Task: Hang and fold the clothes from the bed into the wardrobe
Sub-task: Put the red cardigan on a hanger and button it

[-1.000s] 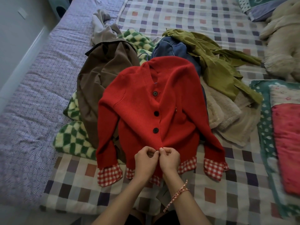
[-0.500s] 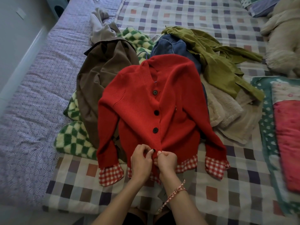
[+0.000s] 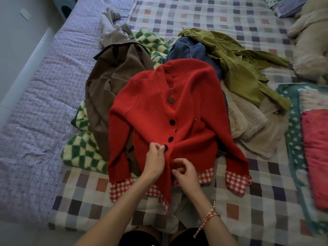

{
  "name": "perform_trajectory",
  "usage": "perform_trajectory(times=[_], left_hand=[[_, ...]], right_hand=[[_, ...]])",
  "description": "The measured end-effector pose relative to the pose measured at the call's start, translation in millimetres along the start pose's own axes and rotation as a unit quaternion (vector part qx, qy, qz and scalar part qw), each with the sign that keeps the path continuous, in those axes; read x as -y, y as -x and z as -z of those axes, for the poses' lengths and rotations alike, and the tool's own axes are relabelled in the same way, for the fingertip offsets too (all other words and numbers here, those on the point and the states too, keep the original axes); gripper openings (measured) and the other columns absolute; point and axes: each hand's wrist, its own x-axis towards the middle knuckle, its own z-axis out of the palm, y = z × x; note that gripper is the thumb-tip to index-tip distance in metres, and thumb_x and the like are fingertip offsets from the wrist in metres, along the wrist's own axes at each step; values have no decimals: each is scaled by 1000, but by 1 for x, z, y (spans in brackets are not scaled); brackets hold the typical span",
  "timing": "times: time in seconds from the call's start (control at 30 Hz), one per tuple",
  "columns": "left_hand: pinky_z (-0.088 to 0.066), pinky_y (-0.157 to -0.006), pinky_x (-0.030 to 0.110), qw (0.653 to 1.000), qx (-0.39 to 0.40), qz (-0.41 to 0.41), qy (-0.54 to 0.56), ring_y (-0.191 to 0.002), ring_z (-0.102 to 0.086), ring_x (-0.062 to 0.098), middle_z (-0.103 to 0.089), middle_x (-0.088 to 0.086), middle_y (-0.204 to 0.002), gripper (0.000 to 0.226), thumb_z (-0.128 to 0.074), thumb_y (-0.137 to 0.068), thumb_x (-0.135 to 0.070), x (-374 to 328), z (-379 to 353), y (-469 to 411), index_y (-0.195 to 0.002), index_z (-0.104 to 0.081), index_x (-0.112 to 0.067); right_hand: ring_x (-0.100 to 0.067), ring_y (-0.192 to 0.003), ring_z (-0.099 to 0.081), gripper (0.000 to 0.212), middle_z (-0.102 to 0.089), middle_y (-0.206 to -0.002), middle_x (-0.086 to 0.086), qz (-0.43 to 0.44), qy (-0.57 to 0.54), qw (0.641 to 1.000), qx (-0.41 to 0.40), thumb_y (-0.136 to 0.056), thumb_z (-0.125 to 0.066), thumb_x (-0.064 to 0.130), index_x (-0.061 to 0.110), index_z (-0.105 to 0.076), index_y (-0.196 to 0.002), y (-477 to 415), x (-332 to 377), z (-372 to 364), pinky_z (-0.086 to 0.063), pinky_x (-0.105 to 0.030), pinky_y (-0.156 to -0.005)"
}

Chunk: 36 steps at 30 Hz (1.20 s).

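Head: left hand [image 3: 156, 159] pinches ribbed-knit red cardigan [image 3: 188, 107].

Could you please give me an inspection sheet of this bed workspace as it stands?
Surface: checked bed cover, partly under clothes.
Job's things: red cardigan front up, four dark buttons showing; brown garment, green checked fleece, denim piece, olive garment, cream fleece heaped around it.
Clutter: plush toy, pink blanket at right.
Grippers: left hand pinches the placket beside the lowest button; right hand curled at the lower front edge, grip unclear.
Cables: nothing seen.
Surroundings: purple patterned sheet, pale wall left.
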Motion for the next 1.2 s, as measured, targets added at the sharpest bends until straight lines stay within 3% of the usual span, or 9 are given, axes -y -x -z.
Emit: perform_trajectory(times=[0.13,0.27,0.33,0.43,0.53,0.63,0.9,1.07,1.2], left_hand=[[-36,-53,15,998,-2,36,49,-61,-40,5,-43,-5,-70,21,-39,-99,-22,-3,0,-11,-79,-41,-19],[-40,-61,23,994,27,88,63,-65,-48,9,-50,-3,-72,22,-40,-99,-29,6,3,-19,-86,-51,-15],[-42,-65,22,992,36,103,68,-71,-50,9,-53,-2,-76,26,-42,-98,-33,10,6,-17,-88,-55,-13],[-40,-62,17,989,83,96,71,-72,-49,5,-54,-5,-79,25,-58,-88,-39,15,10,-7,-87,-56,-15],[-39,-74,20,987,142,71,-25,-93,-51,7,-57,-4,-101,33,-75,-76,-22,30,12,4,-101,-55,-13],[-46,-78,23,987,133,72,-53,-96,-55,13,-60,5,-110,26,-63,-78,-3,43,13,10,-102,-56,-12],[-40,-63,14,991,81,104,-4,-74,-54,8,-59,-6,-77,9,-62,-84,-10,34,26,4,-82,-60,-19],[-38,-54,16,984,87,111,-108,-66,-51,6,-57,-5,-75,8,-53,-84,-9,35,28,11,-84,-58,-16],[-42,-65,23,965,76,92,-235,-83,-55,19,-54,5,-90,9,-50,-81,-6,49,30,23,-80,-50,-14]], right_hand=[[-14,-104,-50,39,-49,-112,0,21,80,996,31,-80,-65,5,14,-48,-114,1,-2,-10,-43,-32,-96],[-16,-99,-52,23,-57,-104,1,34,194,979,45,-86,-61,17,17,-49,-105,1,-11,-15,-42,-37,-91],[-13,-84,-55,8,-59,-89,2,39,173,983,47,-89,-57,12,19,-52,-91,1,-15,-15,-45,-30,-79],[-8,-73,-50,20,-53,-83,0,12,126,991,48,-91,-50,2,21,-49,-84,2,-21,-14,-38,-12,-65],[-15,-99,-51,33,-41,-108,-1,11,129,989,64,-84,-50,-8,11,-50,-112,1,-28,-14,-43,-18,-89],[-26,-110,-50,42,-41,-117,-7,37,210,974,79,-81,-51,-5,10,-47,-120,-7,-31,-17,-42,-33,-97],[-33,-112,-49,38,-42,-125,-14,43,396,915,64,-91,-47,11,12,-44,-129,-35,-32,-24,-42,-37,-89],[-30,-117,-48,31,-49,-128,-14,77,498,859,85,-95,-42,13,9,-50,-124,-49,-36,-26,-39,-33,-92],[-33,-112,-56,31,-60,-121,-18,66,477,872,90,-91,-40,5,1,-60,-114,-58,-32,-40,-43,-34,-88]])
